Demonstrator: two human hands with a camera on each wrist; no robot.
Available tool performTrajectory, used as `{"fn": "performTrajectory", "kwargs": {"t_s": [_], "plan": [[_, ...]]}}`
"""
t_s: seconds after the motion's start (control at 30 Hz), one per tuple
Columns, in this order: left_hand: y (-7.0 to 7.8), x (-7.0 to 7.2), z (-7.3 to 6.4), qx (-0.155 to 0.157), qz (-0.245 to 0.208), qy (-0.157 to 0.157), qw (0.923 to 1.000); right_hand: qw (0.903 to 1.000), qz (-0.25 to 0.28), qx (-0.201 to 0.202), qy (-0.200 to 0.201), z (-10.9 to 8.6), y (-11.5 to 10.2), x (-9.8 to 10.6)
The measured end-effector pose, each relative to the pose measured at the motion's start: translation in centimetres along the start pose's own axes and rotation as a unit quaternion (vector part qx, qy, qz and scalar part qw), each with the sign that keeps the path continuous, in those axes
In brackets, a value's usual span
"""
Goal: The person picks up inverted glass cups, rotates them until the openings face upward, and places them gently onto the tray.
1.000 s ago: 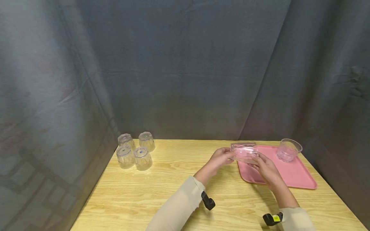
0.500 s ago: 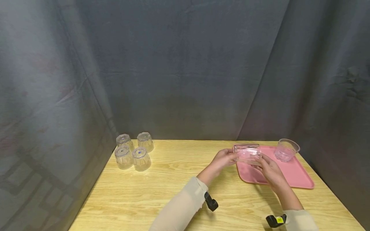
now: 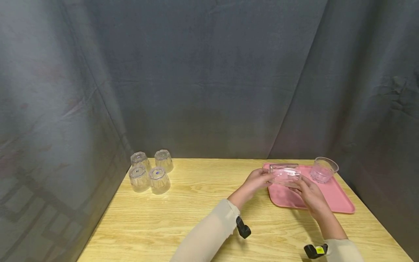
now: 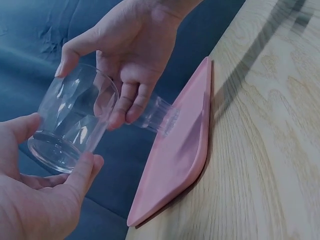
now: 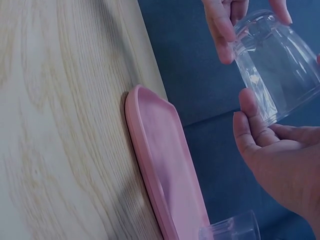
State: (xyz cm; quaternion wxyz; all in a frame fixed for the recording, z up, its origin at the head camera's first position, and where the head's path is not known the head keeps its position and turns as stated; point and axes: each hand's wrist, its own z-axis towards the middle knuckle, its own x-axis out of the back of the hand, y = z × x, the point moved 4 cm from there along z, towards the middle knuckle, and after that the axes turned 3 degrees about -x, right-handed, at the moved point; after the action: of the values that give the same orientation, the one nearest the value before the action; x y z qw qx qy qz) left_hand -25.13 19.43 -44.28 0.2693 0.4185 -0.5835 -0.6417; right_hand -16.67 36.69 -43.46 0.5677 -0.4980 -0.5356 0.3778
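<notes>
Both hands hold a clear drinking glass (image 3: 284,175) on its side in the air over the left part of a pink tray (image 3: 330,196). My left hand (image 3: 256,182) grips the glass at its base end. At the rim end, my right hand (image 3: 311,194) pinches the glass between thumb and fingers. The left wrist view shows the glass (image 4: 75,122) tilted, its mouth towards the right hand (image 4: 135,45). A second clear glass (image 3: 323,171) stands mouth up at the tray's back right.
Several clear faceted glasses (image 3: 159,181) stand upside down in a cluster at the table's back left. The wooden table (image 3: 196,189) has dark grey curtains (image 3: 209,91) behind it and at both sides. Each wrist carries a small black camera (image 3: 243,228).
Both hands have shifted slightly to the right together with the held glass, further over the tray. The view has turned slightly. The other glasses have stayed in place.
</notes>
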Motion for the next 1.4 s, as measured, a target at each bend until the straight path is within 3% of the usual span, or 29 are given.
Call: {"fn": "performTrajectory", "kwargs": {"t_s": [0.5,0.73,1.07,1.4], "plan": [[-0.8,-1.4,0.2,0.002,0.026,-0.002,0.9997,0.9993,-0.006,-0.027,0.023,-0.8,0.9,1.2],[-0.8,-2.4,0.3,0.000,0.031,0.002,0.9995,0.9989,0.040,-0.012,0.020,-1.1,1.1,1.7],[-1.0,-3.7,0.6,0.001,0.029,0.016,0.9995,0.9992,0.014,-0.025,0.027,-1.3,1.4,3.0],[-1.3,-4.7,0.7,0.003,0.038,0.032,0.9988,0.9985,0.033,-0.002,0.042,-1.7,1.7,3.9]]}}
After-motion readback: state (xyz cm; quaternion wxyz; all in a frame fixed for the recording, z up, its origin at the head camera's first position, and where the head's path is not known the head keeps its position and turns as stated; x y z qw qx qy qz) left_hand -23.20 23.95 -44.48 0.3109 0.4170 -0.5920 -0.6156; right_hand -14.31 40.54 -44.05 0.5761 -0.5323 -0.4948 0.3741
